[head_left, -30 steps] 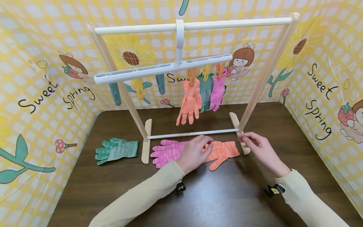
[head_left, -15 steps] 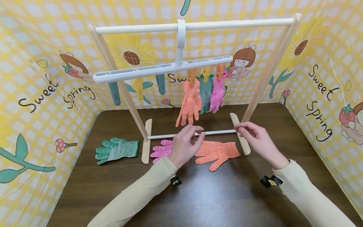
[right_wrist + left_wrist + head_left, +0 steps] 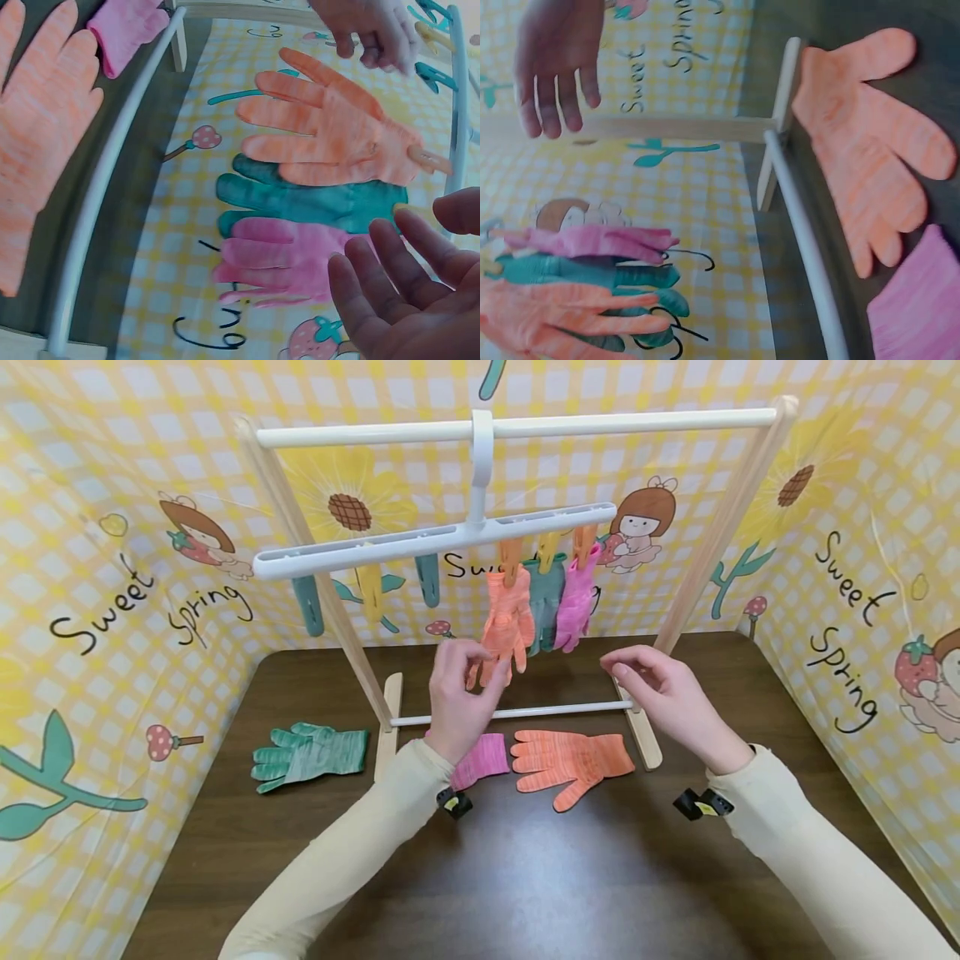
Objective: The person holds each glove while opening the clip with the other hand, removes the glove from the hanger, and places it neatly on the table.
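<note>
My left hand (image 3: 463, 697) is raised in front of the hanging orange glove (image 3: 508, 622), overlapping its fingertips in the head view. In the right wrist view that left hand (image 3: 375, 30) shows apart from the glove, fingers loosely bent with nothing in them. To the right of the hanging pink glove (image 3: 576, 602), my right hand (image 3: 671, 697) is held up with relaxed fingers and holds nothing. A green glove (image 3: 546, 597) hangs between the orange and pink ones. Clothespins (image 3: 512, 562) clip these gloves to the grey hanger (image 3: 420, 544).
The hanger hooks over the white top bar (image 3: 637, 422) of a wooden rack. Unused clothespins (image 3: 371, 592) dangle at its left. On the table (image 3: 525, 877) lie a green glove (image 3: 311, 756), a pink glove (image 3: 483, 758) partly behind my left arm, and an orange glove (image 3: 573, 764).
Both hands have risen from near the table toward the hanging gloves. My left hand also moved left, leaving the lying orange glove uncovered. The gloves on the table stay in place.
</note>
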Demonstrator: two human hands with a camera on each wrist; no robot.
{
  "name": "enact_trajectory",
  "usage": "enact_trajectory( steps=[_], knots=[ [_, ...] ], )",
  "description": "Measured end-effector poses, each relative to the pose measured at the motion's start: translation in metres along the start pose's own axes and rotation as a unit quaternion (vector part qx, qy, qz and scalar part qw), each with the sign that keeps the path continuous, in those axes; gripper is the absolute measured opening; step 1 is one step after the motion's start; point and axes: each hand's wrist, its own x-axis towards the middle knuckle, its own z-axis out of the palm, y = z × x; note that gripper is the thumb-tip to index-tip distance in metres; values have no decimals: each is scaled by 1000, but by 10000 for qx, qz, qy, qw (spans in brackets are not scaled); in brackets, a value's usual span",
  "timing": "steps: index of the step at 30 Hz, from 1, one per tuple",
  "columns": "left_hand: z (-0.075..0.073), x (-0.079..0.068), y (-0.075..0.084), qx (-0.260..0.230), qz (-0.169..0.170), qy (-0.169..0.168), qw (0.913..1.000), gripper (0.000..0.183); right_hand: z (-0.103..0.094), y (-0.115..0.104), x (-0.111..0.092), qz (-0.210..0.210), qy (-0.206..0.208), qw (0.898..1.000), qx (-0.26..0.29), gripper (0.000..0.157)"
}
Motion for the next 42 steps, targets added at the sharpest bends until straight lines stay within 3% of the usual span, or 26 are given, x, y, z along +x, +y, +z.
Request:
enact_trajectory(
  steps=[5,10,15,22,42],
  knots=[
    [-2,17,-8,-56,-820,162,9965,27,1,-11,9,0,-123,9999,-121,28],
    [-1,30,-12,-456,-1739,-187,9835,35,6,-20,17,-87,-237,9995,-165,28],
    [0,38,-15,-769,-2224,-342,9713,35,13,-26,29,-120,-375,9992,-15,28],
    [1,44,-18,-1005,-2574,-436,9601,33,19,-40,49,-133,-450,9988,123,28],
    [6,45,-13,-1633,-2742,-657,9454,26,27,-61,107,-392,178,9989,193,34]
  ],
)
